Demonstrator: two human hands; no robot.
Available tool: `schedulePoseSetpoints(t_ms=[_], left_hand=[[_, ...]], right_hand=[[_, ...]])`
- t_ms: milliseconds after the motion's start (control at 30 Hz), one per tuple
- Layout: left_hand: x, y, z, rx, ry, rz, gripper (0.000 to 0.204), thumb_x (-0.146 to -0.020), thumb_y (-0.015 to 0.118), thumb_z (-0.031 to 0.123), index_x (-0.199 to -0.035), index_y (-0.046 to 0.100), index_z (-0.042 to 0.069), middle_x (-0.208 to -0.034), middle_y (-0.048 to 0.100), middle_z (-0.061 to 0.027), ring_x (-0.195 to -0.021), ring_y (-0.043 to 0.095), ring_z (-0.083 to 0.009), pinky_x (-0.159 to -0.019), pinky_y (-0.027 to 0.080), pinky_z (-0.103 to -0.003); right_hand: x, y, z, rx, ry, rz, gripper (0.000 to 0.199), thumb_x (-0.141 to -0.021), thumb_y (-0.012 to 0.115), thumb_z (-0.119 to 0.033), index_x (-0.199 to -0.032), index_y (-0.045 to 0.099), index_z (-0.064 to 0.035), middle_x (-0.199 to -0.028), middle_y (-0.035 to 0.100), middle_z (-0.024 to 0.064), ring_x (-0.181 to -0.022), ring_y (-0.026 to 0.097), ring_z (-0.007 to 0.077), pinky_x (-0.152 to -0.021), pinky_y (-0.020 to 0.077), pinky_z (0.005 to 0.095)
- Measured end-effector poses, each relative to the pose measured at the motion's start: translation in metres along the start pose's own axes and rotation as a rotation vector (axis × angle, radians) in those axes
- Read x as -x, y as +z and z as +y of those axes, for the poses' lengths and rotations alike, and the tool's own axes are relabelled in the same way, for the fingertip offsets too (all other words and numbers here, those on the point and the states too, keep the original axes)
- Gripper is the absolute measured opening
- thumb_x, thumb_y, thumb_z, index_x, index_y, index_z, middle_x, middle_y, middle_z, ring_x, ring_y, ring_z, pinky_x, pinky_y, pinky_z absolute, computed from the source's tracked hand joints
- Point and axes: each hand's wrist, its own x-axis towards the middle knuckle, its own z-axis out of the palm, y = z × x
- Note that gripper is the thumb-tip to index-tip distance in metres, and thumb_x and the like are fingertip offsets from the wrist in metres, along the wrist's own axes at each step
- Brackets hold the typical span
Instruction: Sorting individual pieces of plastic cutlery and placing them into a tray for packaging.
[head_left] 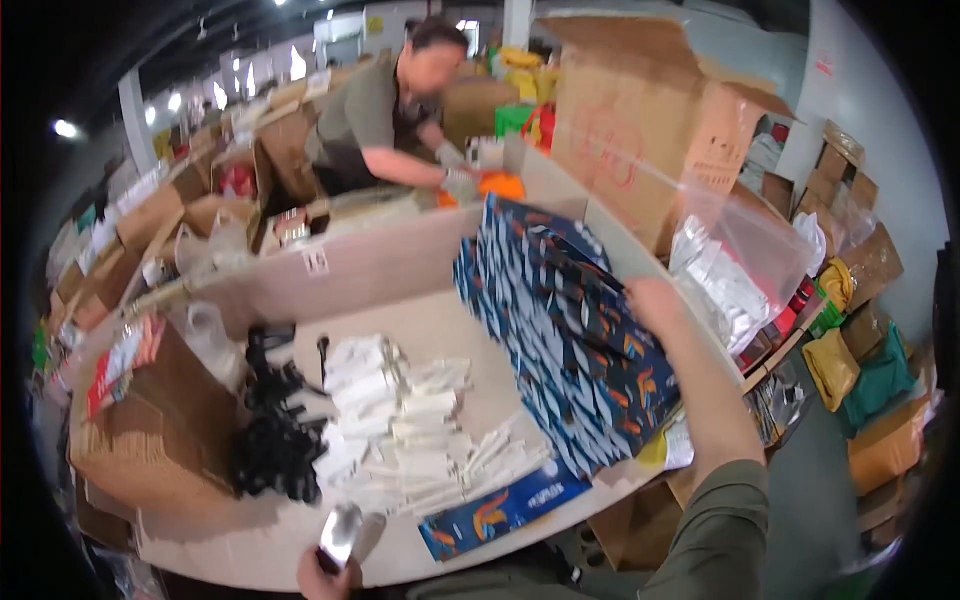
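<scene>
At the near edge of the table, my left hand (pixel 325 578) is closed around a small shiny silver object (pixel 341 533) with a dark lower part; its exact kind does not show. On the right, my right hand (pixel 652 302) reaches the upper edge of a large fanned pile of dark blue printed flat packages (pixel 570 340). Its fingers are curled at the edge of a package there and partly hidden. One flat blue package (pixel 505 507) lies apart at the front. White slim paper-like pieces (pixel 400 420) are heaped mid-table, beside a pile of black items (pixel 280 430).
A stack of brown cardboard (pixel 160 430) stands at the table's left. A raised pale board (pixel 390 255) borders the back. Beyond it, a gloved person (pixel 370 140) handles something orange (pixel 500 185). A big open carton (pixel 640 120) rises at back right; packages lie on the floor.
</scene>
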Motion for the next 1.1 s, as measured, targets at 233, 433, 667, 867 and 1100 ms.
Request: schedulePoseSetpoints(t_ms=[233, 433, 667, 867, 1100], left_hand=[[-0.007, -0.011, 0.078, 0.694, -0.281, -0.635, 0.046, -0.078, 0.076, 0.017, -0.118, 0.059, 0.001, -0.099, 0.062, -0.0052, -0.089, 0.058, -0.0154, -0.086, 0.049, -0.029], [-0.004, 0.027, 0.143, 0.796, 0.245, -1.065, 0.056, -0.075, 0.071, 0.01, -0.127, 0.054, 0.001, -0.133, 0.047, -0.0158, -0.118, 0.05, -0.0265, -0.101, 0.043, -0.037], [-0.015, -0.012, 0.109, 0.266, -0.127, -0.677, 0.039, -0.075, 0.07, 0.01, -0.111, 0.059, 0.003, -0.093, 0.064, -0.0161, -0.083, 0.064, -0.03, -0.076, 0.052, -0.039], [-0.007, -0.008, 0.089, 0.002, 0.074, -0.39, 0.055, -0.071, 0.078, 0.015, -0.121, 0.057, 0.007, -0.109, 0.061, -0.0153, -0.096, 0.064, -0.0367, -0.081, 0.054, -0.044], [-0.015, -0.03, 0.079, -0.046, 0.424, -0.579, 0.067, -0.069, 0.084, 0.017, -0.128, 0.054, 0.008, -0.107, 0.06, -0.013, -0.093, 0.064, -0.0356, -0.08, 0.053, -0.043]], right_hand=[[0.132, -0.065, -0.172, -0.544, -0.347, 0.029, 0.034, -0.076, 0.077, -0.015, -0.104, 0.062, -0.0034, -0.117, 0.065, 0.0165, -0.107, 0.064, 0.0341, -0.092, 0.0501, 0.0403], [0.2, 0.039, -0.287, -0.712, -1.085, -0.306, 0.04, -0.072, 0.077, -0.032, -0.094, 0.06, -0.0033, -0.125, 0.055, 0.0227, -0.118, 0.054, 0.0388, -0.102, 0.0427, 0.048], [0.22, 0.005, -0.313, -0.653, -0.78, -0.189, 0.035, -0.088, 0.068, -0.038, -0.085, 0.062, -0.0039, -0.103, 0.067, 0.0196, -0.096, 0.065, 0.0352, -0.08, 0.0511, 0.0442], [0.23, 0.022, -0.346, -0.488, -0.462, -0.53, 0.035, -0.091, 0.063, -0.037, -0.078, 0.063, -0.0052, -0.073, 0.068, 0.0165, -0.073, 0.068, 0.0358, -0.063, 0.0518, 0.0477], [0.228, 0.032, -0.354, -0.632, -0.301, -0.586, 0.022, -0.084, 0.058, -0.023, -0.084, 0.066, -0.0025, -0.073, 0.068, 0.021, -0.073, 0.068, 0.0405, -0.067, 0.0533, 0.0529]])
